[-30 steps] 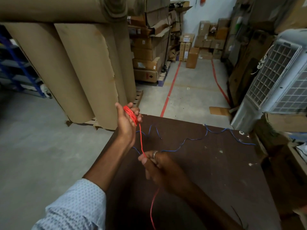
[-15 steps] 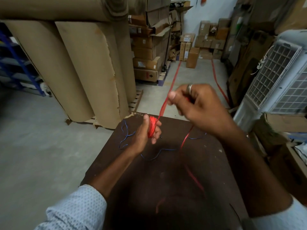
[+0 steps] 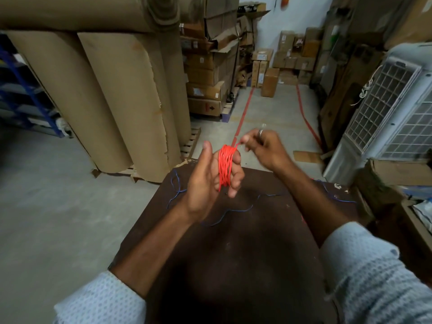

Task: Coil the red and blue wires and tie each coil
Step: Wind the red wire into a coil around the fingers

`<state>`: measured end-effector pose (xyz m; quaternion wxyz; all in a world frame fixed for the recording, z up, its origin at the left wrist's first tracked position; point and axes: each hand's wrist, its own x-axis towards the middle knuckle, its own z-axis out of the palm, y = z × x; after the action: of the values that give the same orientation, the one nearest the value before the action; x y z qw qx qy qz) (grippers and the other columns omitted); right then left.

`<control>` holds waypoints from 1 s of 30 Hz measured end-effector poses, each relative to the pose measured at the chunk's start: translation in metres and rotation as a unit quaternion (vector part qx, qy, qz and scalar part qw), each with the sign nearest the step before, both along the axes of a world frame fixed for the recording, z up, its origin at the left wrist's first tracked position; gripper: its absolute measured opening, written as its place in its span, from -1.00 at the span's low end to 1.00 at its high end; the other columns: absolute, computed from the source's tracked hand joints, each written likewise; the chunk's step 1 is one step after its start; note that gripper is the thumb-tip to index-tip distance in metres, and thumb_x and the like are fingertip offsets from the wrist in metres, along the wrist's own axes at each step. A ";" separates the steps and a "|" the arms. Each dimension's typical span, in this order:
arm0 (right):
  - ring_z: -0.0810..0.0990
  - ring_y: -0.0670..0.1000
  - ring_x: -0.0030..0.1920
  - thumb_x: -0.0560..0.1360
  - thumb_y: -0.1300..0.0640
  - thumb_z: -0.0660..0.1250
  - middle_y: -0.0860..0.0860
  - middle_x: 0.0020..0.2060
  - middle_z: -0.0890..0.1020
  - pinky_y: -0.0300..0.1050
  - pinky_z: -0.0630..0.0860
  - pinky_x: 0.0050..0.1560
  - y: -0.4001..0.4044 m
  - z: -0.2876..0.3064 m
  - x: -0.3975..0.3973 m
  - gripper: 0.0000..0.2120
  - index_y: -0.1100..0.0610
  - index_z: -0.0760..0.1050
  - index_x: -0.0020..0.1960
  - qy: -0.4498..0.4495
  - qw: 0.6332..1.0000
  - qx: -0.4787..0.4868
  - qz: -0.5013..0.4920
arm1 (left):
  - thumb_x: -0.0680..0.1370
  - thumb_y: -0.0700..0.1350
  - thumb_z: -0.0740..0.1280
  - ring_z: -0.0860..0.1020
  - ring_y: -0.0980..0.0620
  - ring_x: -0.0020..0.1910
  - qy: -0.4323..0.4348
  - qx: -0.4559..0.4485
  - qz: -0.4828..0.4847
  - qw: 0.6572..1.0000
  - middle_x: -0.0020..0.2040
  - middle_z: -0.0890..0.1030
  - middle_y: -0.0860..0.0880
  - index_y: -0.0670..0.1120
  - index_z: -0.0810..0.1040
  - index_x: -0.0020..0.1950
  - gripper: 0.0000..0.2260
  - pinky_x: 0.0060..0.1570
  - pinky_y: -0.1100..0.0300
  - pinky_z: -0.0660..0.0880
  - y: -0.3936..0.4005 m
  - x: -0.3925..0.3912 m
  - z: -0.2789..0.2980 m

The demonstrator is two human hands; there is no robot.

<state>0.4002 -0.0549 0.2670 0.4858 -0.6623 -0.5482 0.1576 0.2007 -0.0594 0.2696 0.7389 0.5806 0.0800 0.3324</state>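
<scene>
The red wire (image 3: 225, 166) is wound in several turns around the fingers of my left hand (image 3: 210, 181), which is raised above the far edge of the dark brown table (image 3: 245, 242). My right hand (image 3: 261, 146) is just right of the coil and pinches the short free end of the red wire at the coil's top. The blue wire (image 3: 233, 211) lies loose and wavy across the table under both hands, reaching from the far left corner to the right edge.
Tall brown paper rolls (image 3: 112, 94) stand on a pallet beyond the table's left. Stacked cardboard boxes (image 3: 205, 73) line the aisle behind. A white air cooler (image 3: 392, 113) stands at the right, with more boxes (image 3: 397, 174) beside the table.
My right hand has come down from a raised, stretched-out pull to the coil's top. The long red strand that trailed over the table is now wound onto my left fingers.
</scene>
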 end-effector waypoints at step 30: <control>0.65 -0.04 -0.15 0.55 -0.19 0.14 -0.08 -0.21 0.68 0.07 0.56 -0.09 -0.101 0.092 -0.082 -0.65 -0.02 0.61 -0.05 -0.326 0.935 -0.047 0.129 | 0.57 0.40 -0.04 0.56 -0.15 -0.27 0.105 0.074 0.126 0.984 -0.24 0.58 -0.24 -0.08 0.57 -0.04 -0.37 -0.14 -0.02 0.45 0.039 0.002 -0.017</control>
<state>0.3180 -0.1555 0.3594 0.2245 -0.6231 -0.7490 0.0196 0.2022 -0.0203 0.2521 0.6338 0.6504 0.2048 0.3651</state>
